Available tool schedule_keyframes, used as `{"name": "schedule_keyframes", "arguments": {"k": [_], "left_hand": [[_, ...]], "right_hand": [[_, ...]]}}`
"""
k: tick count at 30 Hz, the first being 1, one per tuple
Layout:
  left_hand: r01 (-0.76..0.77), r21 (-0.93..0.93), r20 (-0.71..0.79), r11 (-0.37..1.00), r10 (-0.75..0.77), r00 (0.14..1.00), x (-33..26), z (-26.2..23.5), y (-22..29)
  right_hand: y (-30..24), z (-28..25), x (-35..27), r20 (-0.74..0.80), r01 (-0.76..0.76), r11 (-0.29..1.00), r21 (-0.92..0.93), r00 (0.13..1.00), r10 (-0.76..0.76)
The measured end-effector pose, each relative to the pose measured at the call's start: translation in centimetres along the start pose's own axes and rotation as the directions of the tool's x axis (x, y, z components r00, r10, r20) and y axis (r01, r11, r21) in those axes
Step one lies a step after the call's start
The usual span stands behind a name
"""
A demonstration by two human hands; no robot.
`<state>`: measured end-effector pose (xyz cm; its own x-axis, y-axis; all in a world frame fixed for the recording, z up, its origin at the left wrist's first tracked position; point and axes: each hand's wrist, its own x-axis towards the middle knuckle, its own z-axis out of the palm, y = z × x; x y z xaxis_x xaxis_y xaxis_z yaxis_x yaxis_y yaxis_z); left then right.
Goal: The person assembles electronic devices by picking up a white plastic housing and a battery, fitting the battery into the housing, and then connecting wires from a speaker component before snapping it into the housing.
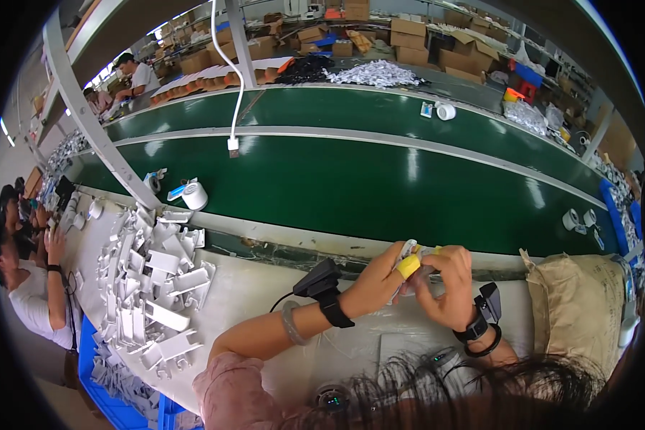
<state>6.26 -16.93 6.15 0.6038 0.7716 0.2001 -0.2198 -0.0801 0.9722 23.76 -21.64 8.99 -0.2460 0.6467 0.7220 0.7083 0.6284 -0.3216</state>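
Observation:
Close together over the near edge of the green conveyor belt (315, 190), both hands are closed at the fingertips. My left hand (376, 283) pinches a small whitish, plastic-looking piece (408, 249), mostly covered by the fingers. My right hand (450, 287) curls its thumb and fingers against the same spot. Yellow wrapping (408, 267) shows around a fingertip there. Exactly what lies between the hands I cannot make out. Each wrist wears a black strap with a dark device. Left of my arm spreads a heap of white plastic brackets (158, 269) on the pale worktable (247, 276).
A brown paper sack (577, 308) stands at the right. White round parts (194, 195) sit by the belt's near edge. A white cable (237, 79) hangs over the belt. A blue bin (115, 398) of grey pieces stands lower left, with co-workers (32, 287) beyond.

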Motion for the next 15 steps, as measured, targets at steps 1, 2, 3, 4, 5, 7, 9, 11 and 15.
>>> {"name": "schedule_keyframes", "arguments": {"k": [1, 2, 3, 4, 5, 7, 9, 11, 15], "left_hand": [[-0.017, -0.002, 0.006, 1.000, 0.017, 1.000, -0.1, 0.0, 0.2], [0.015, 0.015, 0.022, 1.000, -0.015, 1.000, -0.2, 0.0, 0.3], [0.013, 0.011, 0.032, 1.000, -0.014, 0.999, -0.4, 0.1, 0.6], [0.016, 0.105, 0.024, 0.994, -0.019, 1.000, -0.7, 0.1, 0.9], [0.019, 0.198, 0.016, 0.980, -0.023, 1.000, -0.8, 0.3, 1.0], [-0.090, 0.261, 0.007, 0.961, 0.092, 0.996, -0.7, 0.8, 0.7], [-0.197, 0.323, 0.002, 0.926, 0.207, 0.978, -0.6, 1.0, 0.6], [-0.162, 0.377, 0.036, 0.912, 0.160, 0.986, -0.7, 0.9, 0.7], [-0.096, 0.378, 0.082, 0.921, 0.069, 0.994, -0.7, 0.4, 1.2]], "right_hand": [[0.1, 0.3, 0.0, 0.030, 0.030, 0.999, -0.016, 0.999, -0.030], [0.3, 0.6, 0.0, -0.005, 0.039, 0.999, -0.023, 0.999, -0.040], [0.4, 0.6, -0.1, -0.006, 0.035, 0.999, -0.033, 0.999, -0.035], [0.6, 0.6, -0.1, -0.017, 0.054, 0.998, -0.031, 0.998, -0.054], [0.6, 0.6, -0.1, -0.027, 0.072, 0.997, -0.029, 0.997, -0.073], [0.3, 0.3, 0.2, -0.037, 0.086, 0.996, -0.035, 0.996, -0.087], [0.3, 0.2, 0.5, -0.045, 0.102, 0.994, -0.040, 0.994, -0.104], [0.5, 0.2, 0.1, -0.070, 0.160, 0.986, -0.045, 0.984, -0.163], [1.2, 0.2, 0.1, -0.041, 0.175, 0.984, 0.033, 0.984, -0.174]]}}
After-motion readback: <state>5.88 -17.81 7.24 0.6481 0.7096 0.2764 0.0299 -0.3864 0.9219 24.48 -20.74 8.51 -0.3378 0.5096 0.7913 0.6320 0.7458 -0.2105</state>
